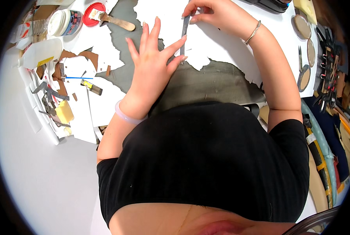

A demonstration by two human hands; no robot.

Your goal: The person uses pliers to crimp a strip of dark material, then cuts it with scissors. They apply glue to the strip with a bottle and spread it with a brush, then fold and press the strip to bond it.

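A narrow dark grey strip lies lengthwise on torn white paper, over a dark grey worn surface. My right hand pinches the strip's far part between thumb and fingers; a twisted metal bracelet circles that wrist. Fingers spread wide, my left hand rests flat to the left of the strip. Its index fingertip and thumb tip touch the strip's nearer part. A pale bangle sits on the left wrist.
At far left are a white tub, a red lid with a wooden-handled brush, and a translucent container. Nearer lie scraps, a blue stick and a yellow block. Right: round discs, racked tools. Far right: black device.
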